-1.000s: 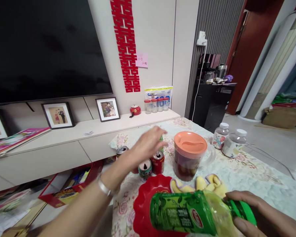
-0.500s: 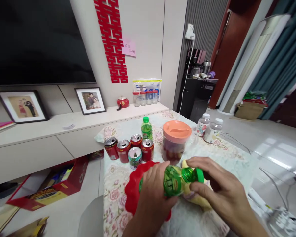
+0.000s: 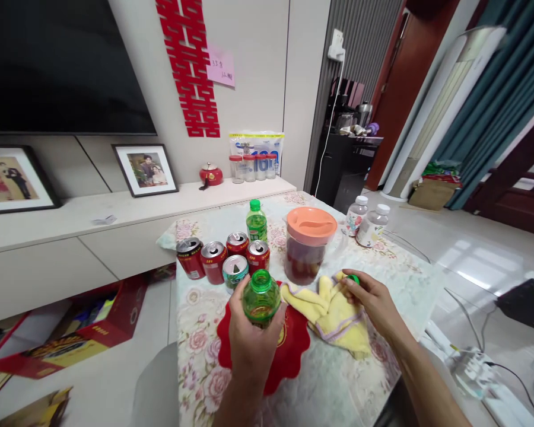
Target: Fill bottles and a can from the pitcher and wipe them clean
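My left hand (image 3: 253, 344) is wrapped round a green plastic bottle (image 3: 261, 296), which stands uncapped with its mouth facing up, over a red scalloped mat (image 3: 293, 350). Between the fingertips of my right hand (image 3: 369, 296) is a green bottle cap (image 3: 352, 277), held above a crumpled yellow cloth (image 3: 345, 326). Behind the cloth stands a pitcher (image 3: 305, 261) of dark liquid with an orange lid (image 3: 311, 224). A second green bottle (image 3: 256, 222), capped, is upright farther back.
Several opened red drink cans (image 3: 213, 264) and a green-white can (image 3: 235, 273) cluster at the left of the flowered tablecloth (image 3: 204, 356). Two white-capped bottles (image 3: 371, 226) stand at the back right. Jars (image 3: 249, 169) and picture frames (image 3: 146, 169) line the cabinet behind.
The cap has come off the bottle and moved right in my right hand. My left hand has turned the bottle from lying tilted to upright. The view has shifted slightly.
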The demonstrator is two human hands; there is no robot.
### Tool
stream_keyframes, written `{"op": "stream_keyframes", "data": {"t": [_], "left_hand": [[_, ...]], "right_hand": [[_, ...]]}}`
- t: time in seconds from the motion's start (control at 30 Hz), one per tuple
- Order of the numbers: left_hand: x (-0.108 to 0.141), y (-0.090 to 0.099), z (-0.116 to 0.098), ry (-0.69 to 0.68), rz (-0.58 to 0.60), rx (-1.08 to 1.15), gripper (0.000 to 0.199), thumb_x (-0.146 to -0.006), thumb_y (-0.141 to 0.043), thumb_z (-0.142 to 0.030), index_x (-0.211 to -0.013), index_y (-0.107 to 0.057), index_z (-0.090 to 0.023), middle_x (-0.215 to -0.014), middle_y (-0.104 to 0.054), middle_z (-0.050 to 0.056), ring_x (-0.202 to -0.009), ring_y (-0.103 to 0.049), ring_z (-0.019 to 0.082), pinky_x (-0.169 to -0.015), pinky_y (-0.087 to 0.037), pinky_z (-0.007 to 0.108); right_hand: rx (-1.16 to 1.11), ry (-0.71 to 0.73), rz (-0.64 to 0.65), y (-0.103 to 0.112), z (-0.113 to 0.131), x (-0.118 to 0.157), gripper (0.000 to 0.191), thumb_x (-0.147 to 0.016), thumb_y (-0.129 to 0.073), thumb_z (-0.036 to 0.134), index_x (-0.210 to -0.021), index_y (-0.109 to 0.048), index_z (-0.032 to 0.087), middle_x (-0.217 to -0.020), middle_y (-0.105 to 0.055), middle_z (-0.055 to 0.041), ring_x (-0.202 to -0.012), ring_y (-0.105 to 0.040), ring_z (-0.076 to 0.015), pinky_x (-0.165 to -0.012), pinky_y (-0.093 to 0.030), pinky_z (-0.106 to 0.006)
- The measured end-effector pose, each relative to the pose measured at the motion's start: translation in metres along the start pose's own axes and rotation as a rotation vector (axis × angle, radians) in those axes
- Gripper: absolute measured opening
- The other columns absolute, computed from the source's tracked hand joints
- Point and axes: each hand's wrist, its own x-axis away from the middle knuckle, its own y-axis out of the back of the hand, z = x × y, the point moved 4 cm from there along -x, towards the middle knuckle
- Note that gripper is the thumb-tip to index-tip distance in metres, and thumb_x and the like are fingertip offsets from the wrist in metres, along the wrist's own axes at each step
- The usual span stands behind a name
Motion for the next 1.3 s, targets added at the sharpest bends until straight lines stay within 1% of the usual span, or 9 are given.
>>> {"op": "stream_keyframes", "data": {"t": [0.17,0.27,0.47,0.63,0.77,0.9,1.03,1.13,1.3], "left_hand": [[0.005,0.001,0.007,-0.016,0.001,-0.012,0.072,-0.076,-0.081,-0.045,-0.137,-0.051,-0.023,-0.123,-0.075,0.011,-0.107,-0.077,0.030,-0.088,-0.064,0.040],[0.005,0.002,0.009,-0.045,-0.007,-0.020,0.070,-0.077,-0.080,-0.045,-0.137,-0.052,-0.022,-0.125,-0.074,0.012,-0.109,-0.076,0.030,-0.090,-0.063,0.040],[0.004,0.004,0.012,-0.047,-0.017,-0.033,0.072,-0.077,-0.079,-0.041,-0.139,-0.050,-0.022,-0.129,-0.073,0.013,-0.114,-0.075,0.030,-0.094,-0.062,0.041],[0.005,0.005,0.012,-0.023,0.013,-0.049,0.073,-0.077,-0.079,-0.040,-0.140,-0.049,-0.020,-0.131,-0.072,0.015,-0.117,-0.073,0.032,-0.097,-0.062,0.044],[0.006,0.004,0.011,-0.016,0.024,-0.039,0.072,-0.078,-0.078,-0.040,-0.140,-0.049,-0.019,-0.132,-0.071,0.016,-0.119,-0.073,0.031,-0.099,-0.061,0.045],[0.004,0.003,0.013,-0.037,-0.003,-0.042,0.072,-0.077,-0.078,-0.039,-0.139,-0.050,-0.019,-0.131,-0.072,0.016,-0.119,-0.073,0.032,-0.099,-0.061,0.045],[0.004,0.002,0.016,-0.062,-0.001,-0.028,0.072,-0.077,-0.078,-0.038,-0.140,-0.049,-0.018,-0.131,-0.072,0.017,-0.119,-0.073,0.032,-0.099,-0.061,0.046],[0.004,0.001,0.017,-0.065,-0.024,-0.008,0.072,-0.076,-0.078,-0.038,-0.139,-0.050,-0.017,-0.131,-0.071,0.018,-0.120,-0.072,0.033,-0.101,-0.060,0.048],[0.006,0.000,0.015,-0.088,-0.027,0.019,0.071,-0.076,-0.077,-0.038,-0.139,-0.050,-0.017,-0.133,-0.069,0.019,-0.122,-0.070,0.034,-0.102,-0.059,0.050]], "right_hand": [[0.199,0.125,0.240,-0.041,0.023,0.005,0.042,-0.098,-0.052,0.055,-0.113,-0.072,0.021,-0.101,-0.075,-0.0090,-0.089,-0.069,-0.0240,-0.085,-0.054,-0.036],[0.361,0.188,0.348,-0.057,0.030,0.007,0.035,-0.103,-0.045,0.047,-0.102,-0.070,0.023,-0.097,-0.074,-0.0066,-0.091,-0.068,-0.0234,-0.085,-0.050,-0.035],[0.664,0.206,0.487,-0.043,0.024,0.011,0.036,-0.104,-0.040,0.040,-0.084,-0.063,0.022,-0.073,-0.064,-0.0042,-0.068,-0.056,-0.0204,-0.069,-0.042,-0.033],[0.795,0.189,0.521,-0.026,0.019,0.005,0.036,-0.104,-0.043,0.037,-0.089,-0.072,0.021,-0.085,-0.073,-0.0070,-0.077,-0.063,-0.0225,-0.076,-0.045,-0.035],[0.823,0.211,0.491,-0.040,0.019,-0.004,0.031,-0.101,-0.047,0.030,-0.104,-0.077,0.020,-0.106,-0.076,-0.0106,-0.097,-0.069,-0.0263,-0.089,-0.047,-0.037],[0.811,0.198,0.433,-0.055,0.009,-0.019,0.026,-0.097,-0.053,0.025,-0.105,-0.077,0.017,-0.108,-0.077,-0.0129,-0.101,-0.071,-0.0282,-0.090,-0.050,-0.037],[0.790,0.195,0.343,-0.052,0.001,-0.024,0.033,-0.095,-0.053,0.024,-0.118,-0.074,0.014,-0.116,-0.074,-0.0160,-0.105,-0.070,-0.0304,-0.095,-0.051,-0.042],[0.758,0.248,0.295,-0.044,0.010,-0.009,0.042,-0.103,-0.039,0.030,-0.126,-0.070,0.013,-0.124,-0.070,-0.0186,-0.110,-0.068,-0.0311,-0.099,-0.050,-0.046],[0.672,0.393,0.502,-0.046,0.029,0.036,0.036,-0.105,-0.048,0.040,-0.127,-0.070,0.023,-0.116,-0.071,-0.0096,-0.109,-0.066,-0.0246,-0.096,-0.050,-0.037]]}}
